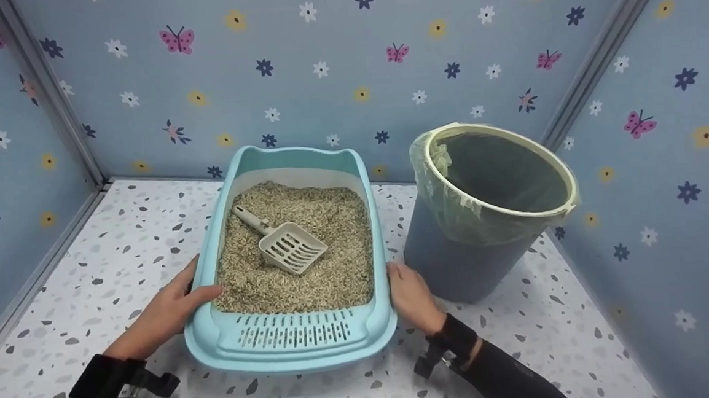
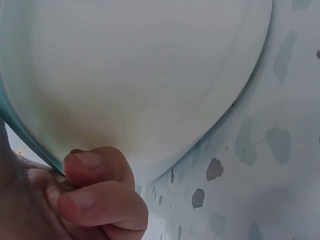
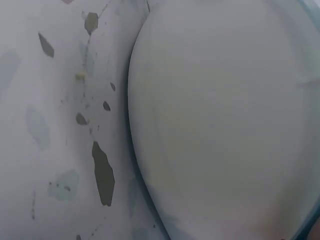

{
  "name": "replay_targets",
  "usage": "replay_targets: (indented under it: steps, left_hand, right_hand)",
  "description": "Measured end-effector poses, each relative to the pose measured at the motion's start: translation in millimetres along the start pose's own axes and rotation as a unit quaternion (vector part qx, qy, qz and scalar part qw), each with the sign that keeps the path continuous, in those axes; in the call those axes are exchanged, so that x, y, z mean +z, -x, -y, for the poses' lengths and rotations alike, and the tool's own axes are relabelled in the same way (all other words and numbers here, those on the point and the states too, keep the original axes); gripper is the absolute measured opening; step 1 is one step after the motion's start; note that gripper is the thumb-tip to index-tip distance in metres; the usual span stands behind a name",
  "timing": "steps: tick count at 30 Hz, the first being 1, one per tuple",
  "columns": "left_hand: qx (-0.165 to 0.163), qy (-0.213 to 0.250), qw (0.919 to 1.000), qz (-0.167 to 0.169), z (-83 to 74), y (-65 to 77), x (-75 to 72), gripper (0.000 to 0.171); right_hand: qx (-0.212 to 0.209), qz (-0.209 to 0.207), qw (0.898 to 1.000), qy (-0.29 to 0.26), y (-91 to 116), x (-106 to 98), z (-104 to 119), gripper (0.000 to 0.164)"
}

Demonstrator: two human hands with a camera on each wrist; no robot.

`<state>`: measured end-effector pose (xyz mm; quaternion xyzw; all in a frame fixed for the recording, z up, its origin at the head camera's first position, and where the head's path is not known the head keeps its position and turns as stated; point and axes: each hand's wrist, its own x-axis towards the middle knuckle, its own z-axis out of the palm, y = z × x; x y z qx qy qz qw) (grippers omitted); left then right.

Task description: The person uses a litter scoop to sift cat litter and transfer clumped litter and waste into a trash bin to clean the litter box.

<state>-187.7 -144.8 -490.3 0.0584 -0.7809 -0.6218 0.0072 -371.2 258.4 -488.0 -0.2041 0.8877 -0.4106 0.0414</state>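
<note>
A light blue litter box [image 1: 296, 357] with a slotted front ledge stands between both hands. Tan granular litter [image 1: 335, 280] fills it, and a beige slotted scoop [image 1: 273, 233] lies on top, handle toward the back left. My left hand [image 1: 167, 309] grips the left rim near the front, thumb over the edge. In the left wrist view its curled fingers [image 2: 107, 207] lie against the box's white lower wall [image 2: 150, 75]. At the right side, my right hand [image 1: 414, 297] holds the rim, fingertips partly hidden. Mostly the pale lower wall [image 3: 220, 110] fills the right wrist view.
Close beside the box on the right stands a blue-grey trash bin [image 1: 475, 265], lined with a translucent yellowish bag [image 1: 467, 223] under a cream ring. Patterned blue panels [image 1: 320, 41] enclose the back and sides. The floor [image 1: 129, 237] is white with grey speckles.
</note>
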Motion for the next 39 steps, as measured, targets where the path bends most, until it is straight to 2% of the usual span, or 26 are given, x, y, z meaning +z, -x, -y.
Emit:
replay_targets:
  steps: [7, 9, 12, 16, 19, 22, 26, 30, 33, 39]
  left_hand:
    - [0.016, -0.014, 0.9997, -0.007, 2.6, 4.8, -1.7, 0.090]
    - [0.029, -0.032, 0.9990, -0.006, 1.8, 5.3, -1.6, 0.088]
    - [0.031, -0.018, 0.9994, 0.000, -0.2, 6.2, -2.4, 0.088]
    - [0.036, -0.009, 0.9993, -0.001, -1.6, 8.7, -4.5, 0.088]
    - [0.041, -0.032, 0.9987, 0.002, -2.2, 9.1, -5.4, 0.087]
    - [0.040, -0.042, 0.9983, 0.008, -3.2, 6.9, -4.5, 0.088]
    - [0.037, -0.067, 0.9971, 0.005, -4.1, 5.4, -4.3, 0.089]
    - [0.024, -0.098, 0.9949, -0.004, -5.3, 7.8, -7.5, 0.090]
    - [0.010, -0.123, 0.9922, -0.017, -7.3, 11.0, -12.6, 0.091]
    - [0.002, -0.204, 0.9776, -0.053, -14.3, 20.5, -30.6, 0.093]
  right_hand:
    - [0.011, 0.000, 1.000, -0.003, 9, 3, 4, 0.045]
    - [-0.004, -0.010, 1.000, -0.009, 10, 4, 0, 0.044]
    - [-0.020, -0.017, 0.999, -0.024, 11, 4, 0, 0.045]
    - [-0.027, -0.010, 0.999, -0.036, 6, 8, -6, 0.044]
    - [-0.030, -0.012, 0.999, -0.011, -3, 15, -22, 0.043]
    - [-0.026, -0.007, 1.000, -0.010, -6, 12, -24, 0.044]
    - [-0.007, 0.012, 0.998, -0.060, 7, -5, -5, 0.042]
    - [0.008, 0.031, 0.996, -0.084, 15, -20, -10, 0.039]
    - [0.009, 0.032, 0.997, -0.067, 20, -36, -20, 0.042]
    - [0.001, 0.009, 1.000, 0.001, 39, -76, -37, 0.041]
